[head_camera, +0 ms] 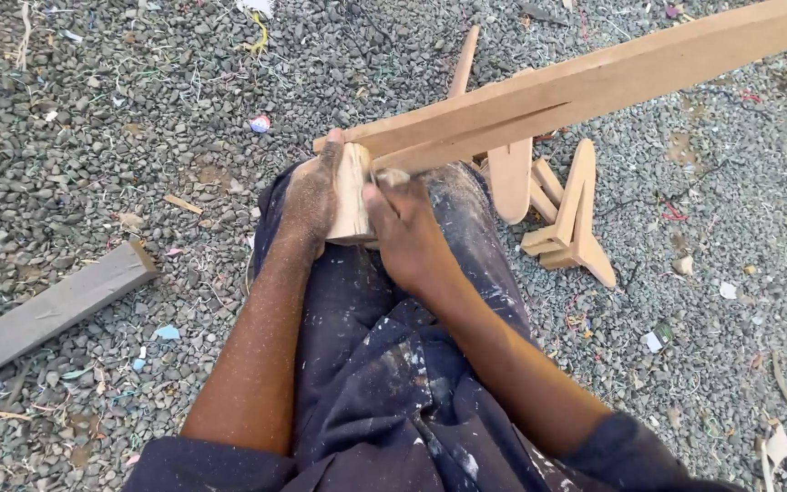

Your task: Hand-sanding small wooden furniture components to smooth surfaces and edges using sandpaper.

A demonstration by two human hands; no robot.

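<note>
- gravel ground fills the background, strewn with bits of string, paper scraps and wood offcuts; no counter present, the work rests on the person's lap.
- left hand is closed around a small pale wood block, thumb over its top edge, dusted with sawdust; the block sits on the knee, touching the near end of the long board.
- right hand is closed, fingers curled against the block's right face; something small seems pinched there, possibly abrasive paper, but it cannot be told for certain.
- long wooden board runs from the block up to the upper right of the frame, tilted, with a split or slot along its near part; its near end meets the block between both hands.
- dark trousers are speckled with paint and dust.
- step in hand, as judged: smoothing or fitting the block at the board's end, mid-stroke; the joint does not look finished.
- next move, as judged, calls for a firm left-hand hold to keep the block from twisting, and short controlled strokes kept clear of the thumb.
- shaped wooden pieces lie stacked on the gravel just right of the knee; a grey plank lies well apart on the left.
</note>
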